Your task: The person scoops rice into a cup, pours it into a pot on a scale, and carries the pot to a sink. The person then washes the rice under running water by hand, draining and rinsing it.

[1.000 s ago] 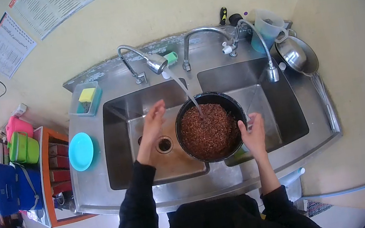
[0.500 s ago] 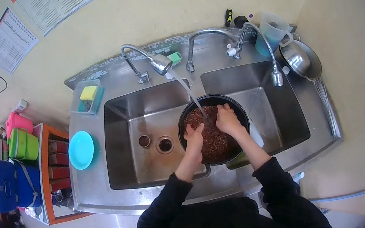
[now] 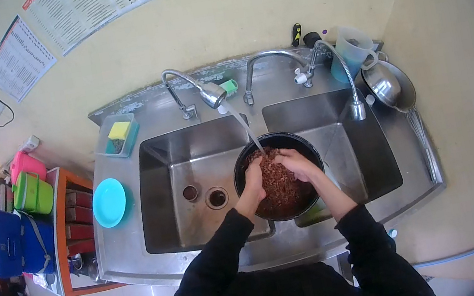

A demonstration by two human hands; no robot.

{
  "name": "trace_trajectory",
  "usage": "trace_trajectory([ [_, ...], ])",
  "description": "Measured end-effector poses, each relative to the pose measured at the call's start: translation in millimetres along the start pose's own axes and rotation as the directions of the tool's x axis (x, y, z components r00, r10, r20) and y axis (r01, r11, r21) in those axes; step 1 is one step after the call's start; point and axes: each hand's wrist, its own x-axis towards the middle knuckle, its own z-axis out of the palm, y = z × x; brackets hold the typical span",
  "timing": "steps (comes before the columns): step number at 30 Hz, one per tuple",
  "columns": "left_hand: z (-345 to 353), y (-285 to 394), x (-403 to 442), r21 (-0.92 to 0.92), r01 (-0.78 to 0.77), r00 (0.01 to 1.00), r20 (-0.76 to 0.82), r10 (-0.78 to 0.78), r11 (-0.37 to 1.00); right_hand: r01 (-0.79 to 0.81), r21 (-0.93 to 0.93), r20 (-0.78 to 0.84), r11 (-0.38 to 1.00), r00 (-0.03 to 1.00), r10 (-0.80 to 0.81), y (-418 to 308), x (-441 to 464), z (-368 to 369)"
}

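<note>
A round black pot [image 3: 311,146] sits over the divider between the two sink basins. Wet reddish-brown grains [image 3: 279,186], perhaps beans or rice, fill much of it. Both my hands are in the pot, cupped around a heap of these grains. My left hand [image 3: 253,180] presses in from the left, its fingertips partly buried. My right hand [image 3: 295,164] curls over the heap from the upper right. From the left flexible faucet [image 3: 214,95], a stream of water [image 3: 242,123] falls into the pot near my fingers.
The left basin [image 3: 201,230] holds a drain and a small round strainer. On the counter stand a turquoise plate [image 3: 110,203] and a sponge box [image 3: 118,145]. A plastic jug [image 3: 354,54], metal bowls [image 3: 384,86] and a whisk [image 3: 423,140] are at the right.
My hands have come closer together and gathered the grains into a heap between them. The view has shifted slightly. Water keeps running.
</note>
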Motion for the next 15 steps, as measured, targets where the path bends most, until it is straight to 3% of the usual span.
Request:
trace_trajectory([
  [2,8.3,0.3,-23.8,0.021,-0.056,0.998,0.006,0.056,0.998,0.089,-0.034,0.016,0.995,0.996,-0.088,-9.7,-22.4,0.2],
  [3,12.1,-0.1,-31.9,0.033,-0.084,0.996,0.013,0.084,0.996,0.122,-0.208,-0.006,0.971,0.992,-0.125,-7.7,-26.4,-1.9],
  [5,13.2,-13.4,-31.5,0.154,-0.163,0.965,-0.182,0.19,0.975,0.165,-0.537,-0.028,0.827,0.977,-0.213,-8.0,-32.3,-5.6],
  [6,12.9,-20.1,-31.6,0.218,-0.19,0.929,-0.274,0.247,0.957,0.131,-0.662,-0.136,0.738,0.947,-0.291,-16.9,-42.0,0.7],
  [9,-27.1,-38.5,31.2,0.117,-0.18,0.918,-0.337,0.21,0.977,-0.026,-0.75,-0.209,0.661,0.958,-0.198,-2.2,-0.1,-1.5],
  [12,-12.5,-16.9,33.7,-0.045,-0.148,0.932,-0.341,0.124,0.988,-0.005,-0.384,-0.236,0.923,0.967,-0.093,22.2,47.7,0.6],
  [15,-18.6,-9.1,49.5,-0.103,-0.14,0.968,-0.221,0.115,0.985,-0.094,-0.117,-0.054,0.989,0.995,0.089,10.0,44.8,9.2],
])
